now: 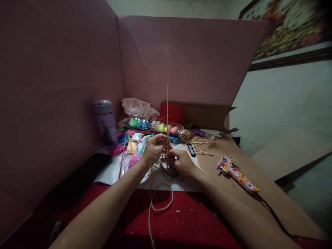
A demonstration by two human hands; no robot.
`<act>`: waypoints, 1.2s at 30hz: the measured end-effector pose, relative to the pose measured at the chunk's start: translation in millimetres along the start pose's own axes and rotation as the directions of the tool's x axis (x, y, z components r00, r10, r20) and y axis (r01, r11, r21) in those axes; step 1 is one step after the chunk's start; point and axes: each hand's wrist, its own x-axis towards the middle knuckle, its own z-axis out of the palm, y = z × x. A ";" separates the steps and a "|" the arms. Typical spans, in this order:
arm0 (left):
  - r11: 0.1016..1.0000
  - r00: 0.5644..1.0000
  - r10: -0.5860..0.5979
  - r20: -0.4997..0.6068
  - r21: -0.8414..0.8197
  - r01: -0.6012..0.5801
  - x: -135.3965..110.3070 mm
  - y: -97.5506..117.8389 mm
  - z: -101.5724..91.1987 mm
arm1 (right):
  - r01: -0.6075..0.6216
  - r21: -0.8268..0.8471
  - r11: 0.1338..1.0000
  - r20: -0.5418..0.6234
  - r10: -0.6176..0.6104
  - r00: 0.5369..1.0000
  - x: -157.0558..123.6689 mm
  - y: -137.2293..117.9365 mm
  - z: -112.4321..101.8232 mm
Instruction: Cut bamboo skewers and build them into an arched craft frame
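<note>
A thin wooden skewer (167, 107) stands upright in front of me, its pointed tip at the top. My left hand (155, 147) is closed around its lower half from the left. Lower down, my right hand (183, 163) is pinched closed at the skewer's bottom end, which the fingers partly hide. Jute twine (161, 209) lies in loose loops below the hands and trails over the red cloth (181, 221). A round dark-rimmed object sits just under my right hand, mostly covered. White paper (106, 176) spreads beneath both hands.
A purple tumbler (105, 122) and a black phone-like slab (80, 174) are at the left. Behind the hands lie packs of coloured clay (155, 126) and a twine ball (184, 135). Loose skewers (204, 151) and a flowered glue gun (237, 173) rest on cardboard (282, 211) at right.
</note>
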 end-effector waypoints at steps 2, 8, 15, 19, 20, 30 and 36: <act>1.000 1.000 -0.006 0.008 -0.010 0.006 0.4 -0.3 -0.5 | 0.005 -0.006 1.000 0.000 -0.005 1.000 -0.1 0.2 0.2; 0.997 0.998 0.058 -0.032 0.056 -0.056 -0.4 -1.7 1.5 | -0.002 -0.037 0.999 -0.016 0.002 1.000 0.1 -2.8 0.1; 0.994 0.993 0.108 -0.054 0.041 -0.106 -4.5 -0.1 4.5 | 0.070 -0.075 0.995 -0.009 -0.071 0.997 -0.1 -4.7 0.3; 0.996 0.996 0.088 -0.025 0.009 -0.088 -5.9 0.9 4.0 | 0.093 -0.077 0.993 -0.005 -0.094 0.996 0.3 -1.9 1.2; 0.997 0.996 0.083 -0.024 0.000 -0.083 -6.1 1.4 4.2 | 0.092 -0.080 0.993 -0.002 -0.093 0.996 0.5 -0.8 1.3; 0.998 0.998 0.062 -0.015 -0.021 -0.063 -2.8 2.1 7.7 | 0.073 -0.080 0.994 0.018 -0.072 0.997 0.7 -0.3 -0.6; 0.996 0.996 0.088 -0.026 -0.001 -0.088 -1.6 0.3 9.8 | 0.058 -0.048 0.997 0.055 -0.055 0.997 2.4 -1.5 -5.7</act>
